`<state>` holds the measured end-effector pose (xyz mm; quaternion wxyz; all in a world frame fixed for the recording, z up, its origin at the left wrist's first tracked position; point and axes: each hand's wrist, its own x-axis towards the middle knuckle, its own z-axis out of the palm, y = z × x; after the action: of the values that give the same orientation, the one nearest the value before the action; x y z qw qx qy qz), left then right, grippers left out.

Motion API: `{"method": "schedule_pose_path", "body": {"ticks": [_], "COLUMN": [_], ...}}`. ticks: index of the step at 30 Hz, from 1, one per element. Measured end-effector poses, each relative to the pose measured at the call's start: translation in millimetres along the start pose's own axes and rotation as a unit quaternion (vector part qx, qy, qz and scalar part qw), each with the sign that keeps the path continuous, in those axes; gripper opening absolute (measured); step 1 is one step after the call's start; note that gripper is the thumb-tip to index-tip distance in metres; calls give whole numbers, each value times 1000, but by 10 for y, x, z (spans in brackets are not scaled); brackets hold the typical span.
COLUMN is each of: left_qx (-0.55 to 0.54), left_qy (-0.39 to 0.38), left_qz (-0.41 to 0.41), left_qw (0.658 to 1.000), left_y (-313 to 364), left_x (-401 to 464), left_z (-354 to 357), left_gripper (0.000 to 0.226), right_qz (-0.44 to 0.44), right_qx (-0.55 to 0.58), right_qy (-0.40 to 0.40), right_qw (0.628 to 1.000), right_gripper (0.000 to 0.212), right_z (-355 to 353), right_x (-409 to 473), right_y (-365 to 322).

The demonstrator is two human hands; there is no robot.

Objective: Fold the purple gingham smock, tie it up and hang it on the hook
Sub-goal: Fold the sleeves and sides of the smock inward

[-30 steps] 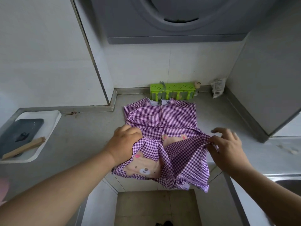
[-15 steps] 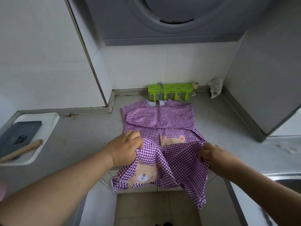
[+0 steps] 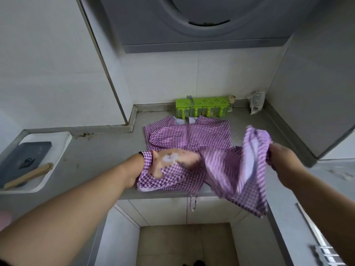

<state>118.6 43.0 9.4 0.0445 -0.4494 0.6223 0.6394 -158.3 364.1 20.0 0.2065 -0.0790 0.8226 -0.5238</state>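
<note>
The purple gingham smock [image 3: 189, 134] lies on the table [image 3: 107, 150], its hem lifted. The right hand [image 3: 282, 158] pinches the raised hem; the left hand [image 3: 172, 163] is under the cloth, its grip unclear. A careless pull could drag the smock off the table edge.

- A grey countertop [image 3: 107, 150] runs ahead of me into a corner of white tiled wall [image 3: 172, 77].
- A grey range hood [image 3: 201, 22] hangs above me.
- White cabinet fronts [image 3: 163, 210] sit under the counter edge.
- Beige floor tiles [image 3: 184, 244] lie below me.
</note>
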Motion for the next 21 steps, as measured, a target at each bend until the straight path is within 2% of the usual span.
{"method": "schedule_pose_path", "body": {"ticks": [2, 3, 4, 6, 8, 11, 14, 16, 19, 21], "left_qx": [34, 71, 98, 86, 93, 145, 153, 132, 127, 140], "left_qy": [-9, 4, 21, 41, 35, -14, -46, -65, -69, -71], "left_qz": [-10, 5, 25, 52, 64, 43, 21, 25, 44, 48], "left_qw": [999, 997, 995, 994, 993, 988, 987, 989, 989, 986], "left_y": [-5, -50, -68, -88, -86, -77, -103, -118, -92, -59], "left_x": [4, 34, 37, 49, 4, -50, -41, -40, -48, -54], "left_z": [-67, -91, -106, -120, -118, -99, -130, -131, -114, -135], "left_gripper": [42, 53, 55, 25, 37, 34, 22, 22, 21, 20], "right_qz": [6, 6, 0, -22, -45, -54, -36, -31, -31, -3], "right_qx": [-46, -66, -91, -141, -139, -134, -103, -95, -167, -214], "right_qy": [3, -5, -9, 8, 7, -5, -67, -122, -175, -182], "right_qw": [999, 998, 996, 990, 989, 989, 992, 987, 970, 960], "right_gripper": [22, 19, 20, 25, 30, 31, 27, 20, 16, 26], "right_z": [-39, -30, -12, 44, 109, 201, 248, 265, 297, 354], "right_x": [-19, -52, -77, -119, -162, -205, -278, -291, -349, -356], "right_y": [-2, 6, 31, 59, 37, -1, -37, -51, -99, -119]}}
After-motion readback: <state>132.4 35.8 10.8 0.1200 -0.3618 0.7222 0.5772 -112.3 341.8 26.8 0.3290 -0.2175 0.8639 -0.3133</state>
